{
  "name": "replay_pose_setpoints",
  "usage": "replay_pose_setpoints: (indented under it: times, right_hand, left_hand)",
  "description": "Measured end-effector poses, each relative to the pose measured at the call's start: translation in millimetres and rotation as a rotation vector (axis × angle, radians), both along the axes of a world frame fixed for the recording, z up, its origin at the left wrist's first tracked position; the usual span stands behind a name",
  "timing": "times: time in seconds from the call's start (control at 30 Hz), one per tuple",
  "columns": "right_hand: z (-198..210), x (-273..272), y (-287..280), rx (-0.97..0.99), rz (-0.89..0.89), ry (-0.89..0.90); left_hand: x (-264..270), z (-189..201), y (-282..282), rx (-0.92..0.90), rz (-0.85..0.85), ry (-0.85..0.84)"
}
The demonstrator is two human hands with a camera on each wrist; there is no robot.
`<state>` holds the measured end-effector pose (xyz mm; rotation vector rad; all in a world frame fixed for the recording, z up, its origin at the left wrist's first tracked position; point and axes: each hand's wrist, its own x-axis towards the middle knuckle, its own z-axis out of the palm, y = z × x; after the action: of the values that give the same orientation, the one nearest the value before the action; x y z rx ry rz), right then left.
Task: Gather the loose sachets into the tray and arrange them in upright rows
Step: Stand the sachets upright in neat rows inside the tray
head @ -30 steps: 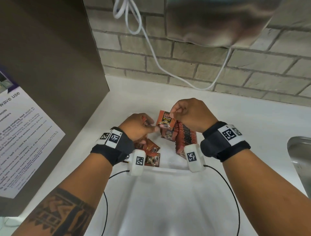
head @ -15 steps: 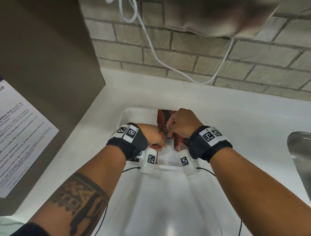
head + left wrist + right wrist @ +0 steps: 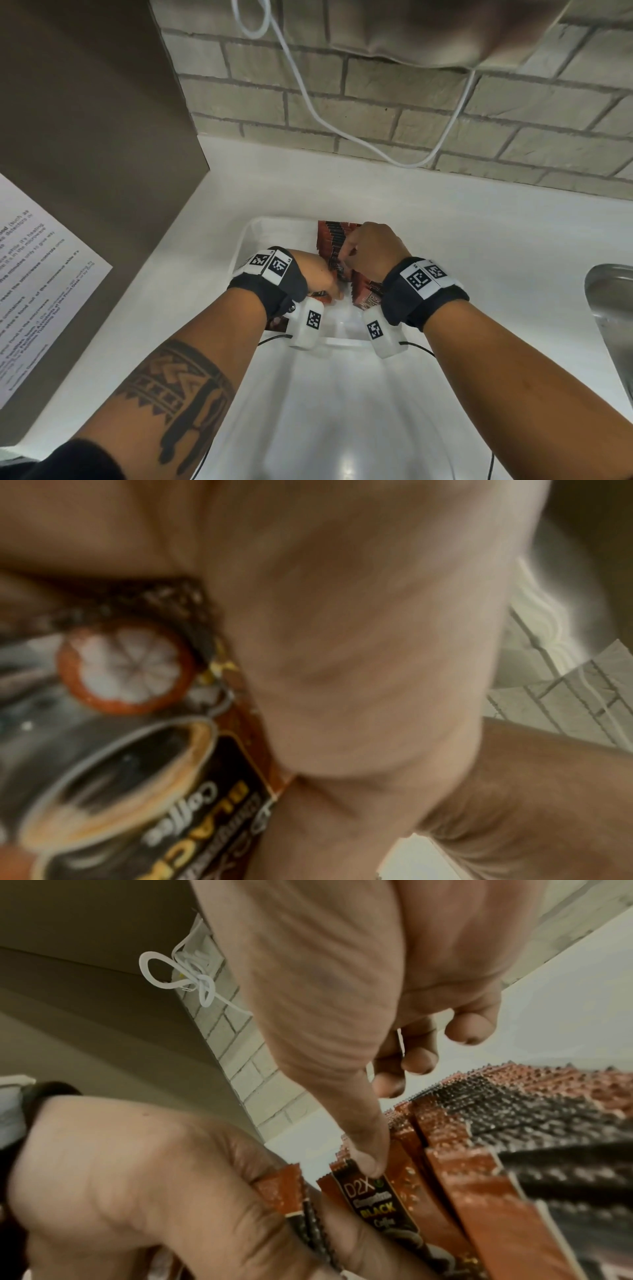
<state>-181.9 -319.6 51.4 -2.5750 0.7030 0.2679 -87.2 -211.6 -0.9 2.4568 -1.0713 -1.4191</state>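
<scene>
Tray [image 3: 247, 236], white, on the counter [image 3: 479, 240]: we find a row of sachets [image 3: 337, 236] standing upright inside. Our right hand [image 3: 371, 250] pinches one sachet [image 3: 373, 1202] at the row's near end. Our left hand [image 3: 317, 270], just beside it, grips another sachet [image 3: 291, 1191].

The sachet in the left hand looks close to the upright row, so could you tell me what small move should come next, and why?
Probably slide that sachet, which the left hand pinches, in against the upright row in the tray. The right hand has a finger on a sachet at the row's left edge, and the held one sits just left of it, not yet in line.
</scene>
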Motion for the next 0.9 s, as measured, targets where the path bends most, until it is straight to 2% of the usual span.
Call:
replay_pose_setpoints:
  times: [0.1, 0.43, 0.53, 0.7, 0.9]
  right_hand:
    - [0, -2, -2, 0.007, 0.006, -0.041]
    - [-7, -1, -9, 0.033, -0.001, -0.12]
    - [-8, -1, -10, 0.056, -0.011, -0.13]
    - [-9, -1, -13, 0.081, -0.053, -0.169]
    - [-5, -5, -16, 0.167, -0.067, -0.253]
  left_hand:
    - [-7, 15, 3, 0.022, -0.002, 0.003]
    - [-3, 7, 4, 0.014, -0.003, 0.006]
    - [-2, 4, 4, -0.017, 0.03, 0.061]
    - [-1, 9, 5, -0.019, -0.021, 0.051]
    - [8, 21, 11, -0.036, 0.001, 0.035]
